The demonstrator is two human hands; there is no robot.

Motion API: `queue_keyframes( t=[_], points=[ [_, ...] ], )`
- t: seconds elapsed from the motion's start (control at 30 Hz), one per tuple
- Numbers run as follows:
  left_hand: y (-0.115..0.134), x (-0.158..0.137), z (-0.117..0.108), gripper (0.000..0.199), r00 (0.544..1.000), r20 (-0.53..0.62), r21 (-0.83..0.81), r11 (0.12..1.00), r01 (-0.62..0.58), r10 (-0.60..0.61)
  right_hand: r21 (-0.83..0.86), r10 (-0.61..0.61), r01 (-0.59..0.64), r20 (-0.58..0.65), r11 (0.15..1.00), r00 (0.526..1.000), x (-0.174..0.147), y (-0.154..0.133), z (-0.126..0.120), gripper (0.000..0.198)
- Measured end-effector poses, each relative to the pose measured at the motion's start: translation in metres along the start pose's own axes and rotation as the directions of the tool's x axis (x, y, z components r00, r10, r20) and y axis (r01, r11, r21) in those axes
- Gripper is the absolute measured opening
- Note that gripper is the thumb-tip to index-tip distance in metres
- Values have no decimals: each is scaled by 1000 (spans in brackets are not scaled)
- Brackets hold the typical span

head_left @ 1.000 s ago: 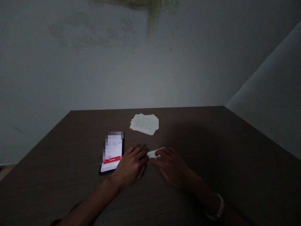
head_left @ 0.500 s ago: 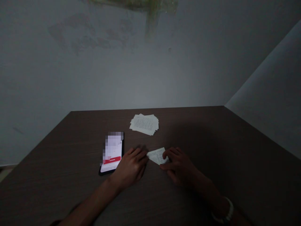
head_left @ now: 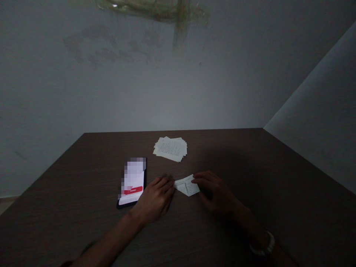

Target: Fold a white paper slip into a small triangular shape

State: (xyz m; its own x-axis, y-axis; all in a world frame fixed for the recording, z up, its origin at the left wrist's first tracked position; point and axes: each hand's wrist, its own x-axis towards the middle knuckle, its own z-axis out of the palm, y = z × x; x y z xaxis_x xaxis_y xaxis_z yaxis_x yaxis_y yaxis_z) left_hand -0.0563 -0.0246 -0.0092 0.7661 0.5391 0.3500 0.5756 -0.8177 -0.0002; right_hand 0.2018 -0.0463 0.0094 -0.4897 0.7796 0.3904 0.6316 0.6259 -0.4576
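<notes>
A small folded sheet of printed paper (head_left: 188,187) lies on the dark wooden table between my hands, with a slanted crease or flap edge across it. My left hand (head_left: 157,196) rests at its left end, fingers curled together and the fingertips pressing that corner down. At the right end, my right hand (head_left: 215,191) hovers with its fingertips at the paper's upper right edge. Its thumb is apart from the fingers, below the paper's right corner. Whether these fingertips still touch the paper is hard to tell in the shadow.
Farther back lies a loose stack of printed papers (head_left: 171,149). A phone (head_left: 133,181) with a lit screen sits left of my left hand. Behind the table (head_left: 83,167) rises a stained grey wall (head_left: 172,89). My right wrist wears a pale bracelet (head_left: 269,244).
My right hand has loosened from the paper and shifted slightly right, thumb and fingers drawing back from its surface. More of the folded paper shows. My left hand stays at the left corner.
</notes>
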Motion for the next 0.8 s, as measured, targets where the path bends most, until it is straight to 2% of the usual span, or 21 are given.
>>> queue_keyframes(
  t=[0.13, 0.27, 0.43, 0.5, 0.63, 0.8],
  points=[
    [0, 0, 0, 26, 1000, 4, -34, 999, 11, -11, -49, 6, -4, 43, 999, 999, -2, 5, 1, 55],
    [1, 0, -2, 28, 1000, -12, -38, 999, 22, -22, -52, -7, 11, 71, 999, 997, -3, 7, 2, 40],
    [6, 1, -5, 31, 990, 25, -23, 990, -139, 139, -26, -39, 40, 68, 999, 997, -2, 5, 5, 24],
    [8, 2, -6, 33, 984, 59, -52, 985, -166, 169, -17, -59, 60, 61, 998, 996, -1, 3, 6, 20],
    [9, 4, -7, 34, 986, 95, -126, 984, -126, 138, -28, -103, 105, 52, 994, 993, 0, 0, 8, 14],
    [8, 5, -10, 38, 985, 106, -154, 980, -122, 139, -40, -92, 92, 6, 995, 996, 1, 2, 10, 20]
  ],
)
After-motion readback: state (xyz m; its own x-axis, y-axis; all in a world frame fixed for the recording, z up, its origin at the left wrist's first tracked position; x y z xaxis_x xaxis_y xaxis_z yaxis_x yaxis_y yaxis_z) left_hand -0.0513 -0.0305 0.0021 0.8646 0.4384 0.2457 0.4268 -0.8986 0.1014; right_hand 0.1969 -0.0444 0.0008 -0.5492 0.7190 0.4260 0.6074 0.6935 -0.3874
